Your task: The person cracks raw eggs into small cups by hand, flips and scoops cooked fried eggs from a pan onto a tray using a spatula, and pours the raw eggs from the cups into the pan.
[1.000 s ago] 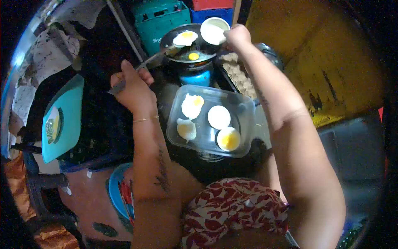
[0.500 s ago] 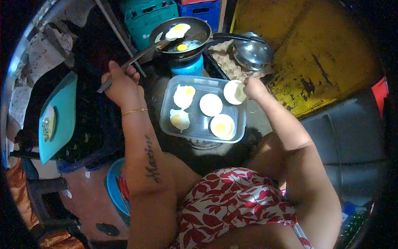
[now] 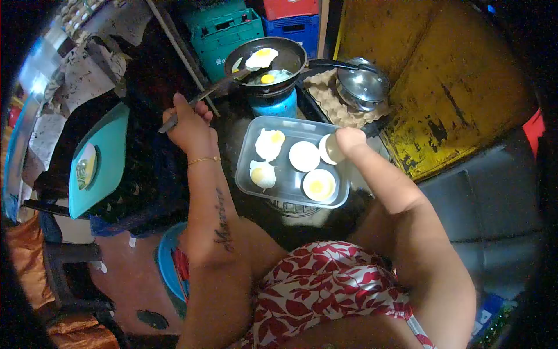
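Observation:
My left hand [image 3: 190, 125] is closed around the handle of a turner [image 3: 215, 90]. Its blade reaches into a black frying pan [image 3: 290, 51], at the edge of a fried egg [image 3: 261, 58]. Beside that egg lies another one [image 3: 268, 78] with a round yolk, its white partly clear. My right hand [image 3: 351, 141], fingers closed, is at the rim of a white bowl [image 3: 329, 150] in a clear plastic container [image 3: 244, 177]; its fingertips are mostly hidden. The container also holds two fried eggs [image 3: 269, 144], a white round bowl [image 3: 304, 156] and a bowl with egg in it [image 3: 319, 185].
The pan sits on a stove over a blue cylinder [image 3: 273, 106]. Right of it, a lidded pot [image 3: 363, 84] rests on an egg tray [image 3: 325, 93]. Crates [image 3: 229, 35] stand behind. At left is a turquoise lid or tray [image 3: 113, 154]; a yellow worn panel [image 3: 430, 75] is at right.
The whole view has shifted, so things sit lower and further right. My right hand has moved the white bowl slightly towards the middle bowl. The clear egg white looks whiter.

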`<action>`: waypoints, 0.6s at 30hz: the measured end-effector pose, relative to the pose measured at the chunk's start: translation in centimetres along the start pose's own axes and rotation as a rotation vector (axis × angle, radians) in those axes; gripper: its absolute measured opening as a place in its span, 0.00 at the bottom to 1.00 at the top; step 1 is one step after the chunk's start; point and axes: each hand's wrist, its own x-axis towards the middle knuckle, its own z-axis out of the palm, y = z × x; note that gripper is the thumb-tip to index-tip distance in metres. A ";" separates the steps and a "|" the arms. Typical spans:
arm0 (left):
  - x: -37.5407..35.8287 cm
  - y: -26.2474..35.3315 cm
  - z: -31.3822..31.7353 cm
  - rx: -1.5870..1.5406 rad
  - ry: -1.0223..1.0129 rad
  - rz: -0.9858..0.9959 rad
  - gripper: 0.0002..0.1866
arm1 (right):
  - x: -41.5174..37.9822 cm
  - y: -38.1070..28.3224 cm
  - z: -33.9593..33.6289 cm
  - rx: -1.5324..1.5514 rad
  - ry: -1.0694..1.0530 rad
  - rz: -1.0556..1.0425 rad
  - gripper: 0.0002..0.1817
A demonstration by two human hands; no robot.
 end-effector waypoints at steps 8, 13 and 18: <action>-0.4 0.4 -0.5 -0.043 0.016 0.010 0.15 | -1.2 -2.9 -1.2 0.040 0.209 -0.179 0.13; -0.8 0.0 -0.9 -0.019 0.020 -0.049 0.14 | -1.9 -5.5 0.0 0.014 0.234 -0.375 0.13; 0.6 -1.5 -2.1 -0.161 0.068 -0.271 0.13 | -1.3 -6.2 0.7 -0.024 0.177 -0.324 0.15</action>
